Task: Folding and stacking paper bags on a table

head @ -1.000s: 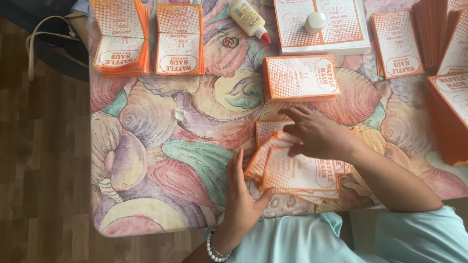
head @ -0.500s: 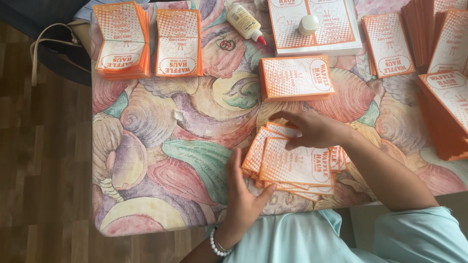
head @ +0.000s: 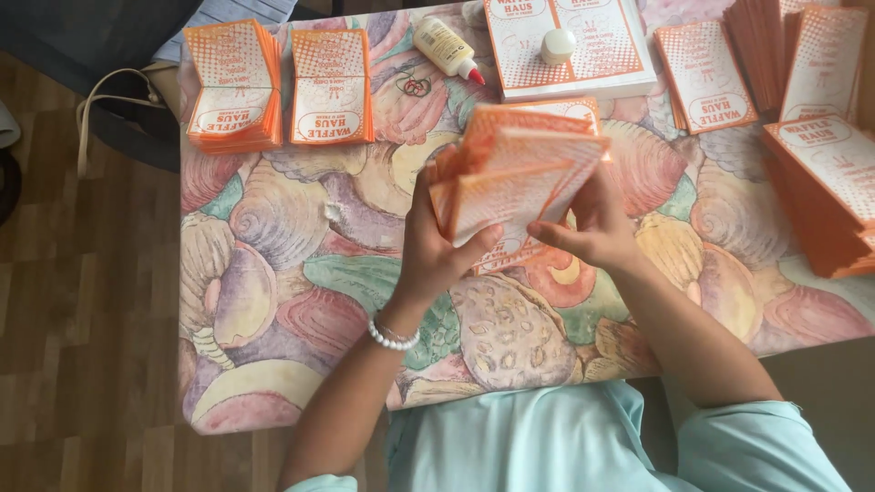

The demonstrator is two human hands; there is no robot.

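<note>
Lifted off the table, paper bags (head: 515, 173) now seemingly gripped by both hands (head: 510, 241).

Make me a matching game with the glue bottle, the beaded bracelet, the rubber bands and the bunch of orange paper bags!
Things:
1. glue bottle
2. beaded bracelet
3. rubber bands
4. bunch of orange paper bags

Places:
A. held up in both hands
B. on the left wrist
C. lying at the table's far edge, red tip
D. on the tablecloth, just below the glue

Pairs: 1-C, 2-B, 3-D, 4-A
</note>
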